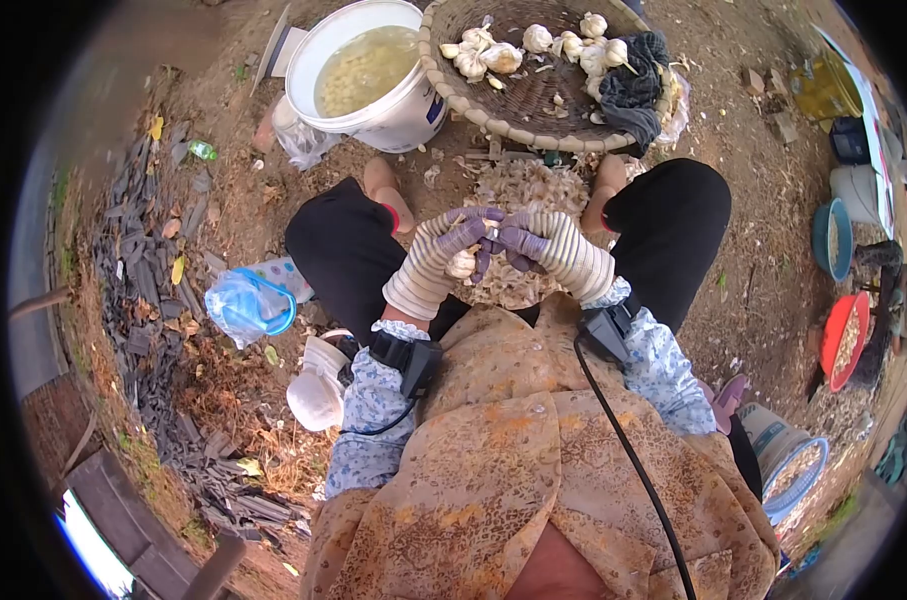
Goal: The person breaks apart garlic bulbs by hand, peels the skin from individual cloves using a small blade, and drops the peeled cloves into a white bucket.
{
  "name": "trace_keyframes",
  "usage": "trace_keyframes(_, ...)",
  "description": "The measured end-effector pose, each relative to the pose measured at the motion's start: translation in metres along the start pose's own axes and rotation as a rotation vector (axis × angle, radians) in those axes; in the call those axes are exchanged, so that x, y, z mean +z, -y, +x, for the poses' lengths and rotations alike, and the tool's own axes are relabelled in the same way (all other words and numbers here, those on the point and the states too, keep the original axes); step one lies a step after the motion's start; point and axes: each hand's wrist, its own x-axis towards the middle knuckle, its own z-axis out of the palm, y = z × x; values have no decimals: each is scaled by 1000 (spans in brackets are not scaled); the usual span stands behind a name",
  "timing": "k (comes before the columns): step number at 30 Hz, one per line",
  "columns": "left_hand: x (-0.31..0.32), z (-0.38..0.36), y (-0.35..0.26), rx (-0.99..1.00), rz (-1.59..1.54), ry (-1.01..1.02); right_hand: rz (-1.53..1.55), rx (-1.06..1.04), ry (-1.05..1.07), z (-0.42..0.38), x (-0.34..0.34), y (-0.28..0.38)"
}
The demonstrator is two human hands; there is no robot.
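My left hand [445,250], in a striped glove with purple fingers, is curled around a garlic bulb [461,264] that shows below its fingers. My right hand [545,245], gloved the same way, meets it fingertip to fingertip. A small pale garlic clove [491,229] shows where the fingertips come together; the fingers partly cover it. Beneath both hands, a heap of garlic skins [528,190] lies on the ground between my legs. Ahead is a woven basket [463,108] holding several garlic bulbs [501,57] and a dark cloth [633,90].
A white bucket [398,128] of cloudy water and pale cloves stands left of the basket. Off to the left are a blue-rimmed container [281,318] and dark broken pieces [143,300]. A blue basin [821,240], a red basin [831,345] and a bucket [768,440] stand at right.
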Motion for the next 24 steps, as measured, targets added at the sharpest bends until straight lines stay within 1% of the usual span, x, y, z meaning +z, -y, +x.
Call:
trace_keyframes(1, -1, -1, 0, -35, -81, 19, -1, 0, 2, 0, 0, 2)
trace_keyframes(2, -2, 0, 1, -34, -82, 17, 7, 38, -10, -1, 1, 4)
trace_keyframes(4, -5, 3, 8, -147, -288, 37, 13, 78, -19, -1, 0, 3)
trace_keyframes(5, 1, 2, 5, -145, -290, 34, 53, 96, -23, -1, -2, 1)
trace_keyframes(7, 12, -1, -2, -45, -114, -37, 90, 116, -21, 0, -4, -4)
trace_keyframes(8, 11, 0, -2, -42, -116, -42, 94, 89, -18, 1, -5, -7)
trace_keyframes(9, 8, 1, -1, 1, -46, -83, 98, 62, -16, 0, -6, -8)
trace_keyframes(10, 6, 3, -1, 42, 26, -124, 115, 74, -2, -2, -7, -9)
trace_keyframes(11, 3, 3, -2, 45, 27, -128, 115, 72, 3, -1, -9, -11)
trace_keyframes(13, -3, 4, -4, 119, 216, -197, 19, 29, -3, 2, -12, -16)
trace_keyframes(14, 3, 4, -9, 112, 374, -251, -49, -3, -21, 3, -12, -15)
trace_keyframes(15, -4, 9, -1, 108, 374, -250, -47, -1, -22, 3, -10, -14)
trace_keyframes(16, -15, 15, 13, 339, 684, -258, -155, -24, -78, 4, -6, -12)
trace_keyframes(17, -12, 17, 12, 575, 991, -258, -263, -48, -134, 6, -1, -9)
trace_keyframes(18, -11, 13, 11, 568, 1182, -280, -414, -55, -161, 9, 3, -9)
trace_keyframes(19, -8, 12, 9, 565, 1181, -274, -411, -52, -166, 12, 4, -14)
trace_keyframes(21, -5, 12, 7, 582, 1427, -297, -771, -262, -183, 19, 5, -23)
trace_keyframes(22, -4, 12, 4, 582, 1427, -295, -786, -229, -182, 19, 4, -25)
trace_keyframes(24, -5, 10, -1, 525, 1505, -207, -810, -233, -190, 19, 5, -27)
